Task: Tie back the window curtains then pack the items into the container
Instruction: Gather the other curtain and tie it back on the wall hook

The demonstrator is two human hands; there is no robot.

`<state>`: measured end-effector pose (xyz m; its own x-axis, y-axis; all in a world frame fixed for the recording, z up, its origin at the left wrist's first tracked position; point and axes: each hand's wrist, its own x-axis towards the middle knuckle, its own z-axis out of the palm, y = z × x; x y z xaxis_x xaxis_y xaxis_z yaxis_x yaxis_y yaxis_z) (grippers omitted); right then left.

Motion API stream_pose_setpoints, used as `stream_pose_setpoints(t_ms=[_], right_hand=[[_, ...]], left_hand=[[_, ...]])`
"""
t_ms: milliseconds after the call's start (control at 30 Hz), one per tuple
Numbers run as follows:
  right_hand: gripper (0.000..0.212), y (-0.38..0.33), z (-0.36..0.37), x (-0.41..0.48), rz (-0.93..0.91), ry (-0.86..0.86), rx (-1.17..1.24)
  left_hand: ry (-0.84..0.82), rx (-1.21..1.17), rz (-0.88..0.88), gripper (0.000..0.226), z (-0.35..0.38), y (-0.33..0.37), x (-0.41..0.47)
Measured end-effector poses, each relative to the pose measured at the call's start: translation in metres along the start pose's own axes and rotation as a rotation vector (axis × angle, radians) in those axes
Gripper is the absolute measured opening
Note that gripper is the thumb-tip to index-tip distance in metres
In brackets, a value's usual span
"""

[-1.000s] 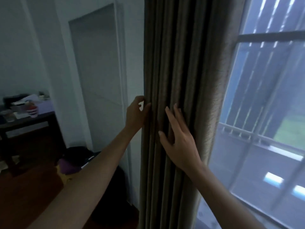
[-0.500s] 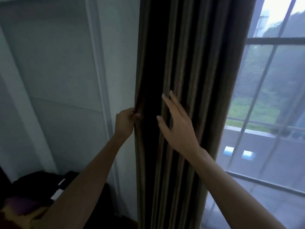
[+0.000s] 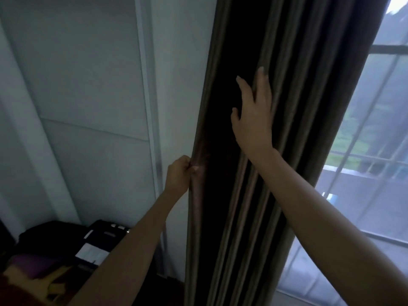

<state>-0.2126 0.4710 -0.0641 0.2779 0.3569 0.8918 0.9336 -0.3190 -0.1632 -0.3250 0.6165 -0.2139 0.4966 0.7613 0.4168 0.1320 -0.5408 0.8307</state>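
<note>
Heavy brown curtain (image 3: 287, 129) gathered in deep vertical pleats beside the window (image 3: 375, 151), left hand (image 3: 178, 173) grip clenched on its woven edge, right hand (image 3: 254, 120) flat, fingers spread, released against the folds

At my nine o'clock stands a pale panelled door (image 3: 88, 96), at seven o'clock dark bags (image 3: 66, 239), and at three o'clock the barred window (image 3: 375, 151).
</note>
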Motion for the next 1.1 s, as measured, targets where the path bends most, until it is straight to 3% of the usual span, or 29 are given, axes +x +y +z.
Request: stream_pose_setpoints(t_ms=[100, 233, 400, 533, 667, 1100], right_hand=[[0.073, 0.002, 0.005, -0.015, 0.062, 0.016, -0.027], [0.1, 0.009, 0.018, -0.051, 0.133, -0.095, 0.065], [0.091, 0.015, 0.039, -0.112, 0.364, -0.21, 0.281], [0.082, 0.012, 0.051, -0.157, 0.364, -0.253, 0.383], [0.099, 0.014, 0.061, -0.196, 0.338, -0.344, 0.327], [0.104, -0.01, 0.051, -0.239, 0.205, -0.532, 0.09]], left_hand=[[-0.052, -0.03, 0.031, 0.024, -0.005, -0.004, -0.007], [-0.058, 0.034, 0.181, 0.065, -0.01, -0.008, -0.013], [-0.142, 0.019, 0.135, 0.051, -0.008, -0.011, -0.015], [-0.218, -0.158, -0.004, 0.054, -0.01, -0.009, -0.024], [-0.272, -0.323, -0.116, 0.019, -0.014, 0.005, -0.037], [-0.555, -0.556, -0.377, 0.024, -0.014, 0.024, -0.042]])
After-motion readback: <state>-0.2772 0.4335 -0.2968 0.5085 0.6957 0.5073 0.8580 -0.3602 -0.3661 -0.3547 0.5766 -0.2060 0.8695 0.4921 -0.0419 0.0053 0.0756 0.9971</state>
